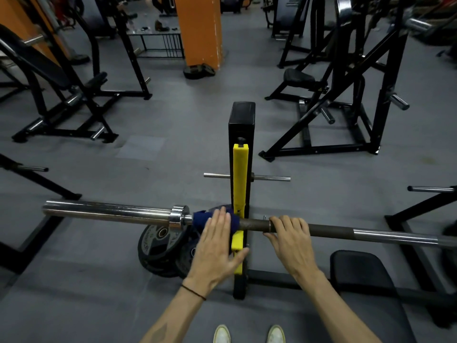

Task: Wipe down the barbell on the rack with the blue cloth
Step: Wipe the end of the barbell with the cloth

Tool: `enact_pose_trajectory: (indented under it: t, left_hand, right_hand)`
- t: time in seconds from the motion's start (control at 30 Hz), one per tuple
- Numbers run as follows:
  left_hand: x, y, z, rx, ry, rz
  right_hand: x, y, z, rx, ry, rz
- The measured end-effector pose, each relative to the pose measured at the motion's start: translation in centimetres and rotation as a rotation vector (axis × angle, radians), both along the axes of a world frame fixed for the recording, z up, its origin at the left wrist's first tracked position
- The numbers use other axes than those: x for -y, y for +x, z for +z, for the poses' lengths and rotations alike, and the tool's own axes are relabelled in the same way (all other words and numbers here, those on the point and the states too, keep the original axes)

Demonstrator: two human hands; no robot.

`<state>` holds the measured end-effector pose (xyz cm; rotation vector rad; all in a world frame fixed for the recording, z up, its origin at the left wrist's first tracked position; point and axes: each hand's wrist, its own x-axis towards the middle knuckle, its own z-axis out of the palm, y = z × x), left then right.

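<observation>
A: Status on the wipe-down?

B: Mid-wipe, by my read. Long steel barbell [329,233] sits across the black rack upright with the yellow plastic liner [239,184]. Dark blue cloth [200,218] is draped over the shaft right under the left hand [217,246], just inboard of the chrome collar.

A: Hands?

B: Left hand is flat, fingers straight, pressing the cloth onto the bar, not curled round it. Right hand [289,240] is wrapped over the dark knurled section just right of the upright, steadying the bar.

A: What's left?

B: Can't tell from surface sheen what's been cleaned. Judging by cloth position, the chrome sleeve [108,211] out past the left hand and the long run of shaft beyond the right hand probably need passes yet.

A: Anything underfoot?

B: Black weight plates [158,251] on the floor below the left hand. Black bench pad [358,271] below the right.
</observation>
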<state>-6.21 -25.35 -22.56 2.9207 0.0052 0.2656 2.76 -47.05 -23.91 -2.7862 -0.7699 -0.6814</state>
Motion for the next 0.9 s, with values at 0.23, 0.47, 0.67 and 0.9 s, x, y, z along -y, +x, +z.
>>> enact_pose_trajectory:
  t: [0.23,0.47,0.67,0.9]
  left_hand:
    - [-2.9,-0.6,0.1,-0.026,-0.044,0.091]
    - [-1.8,-0.4,0.4,-0.012,-0.005,-0.034]
    - [-4.9,-0.5,1.0,-0.066,-0.016,0.110]
    - [-0.3,0.8,1.4,-0.084,0.013,-0.078]
  right_hand:
    - [0.0,0.3,0.7,-0.003,-0.011,0.035]
    - [0.9,2.3,1.3,-0.057,-0.101,0.159]
    - [0.9,3.9,4.3,-0.430,-0.261,0.186]
    - [0.6,3.6,5.7,-0.542,-0.229,0.162]
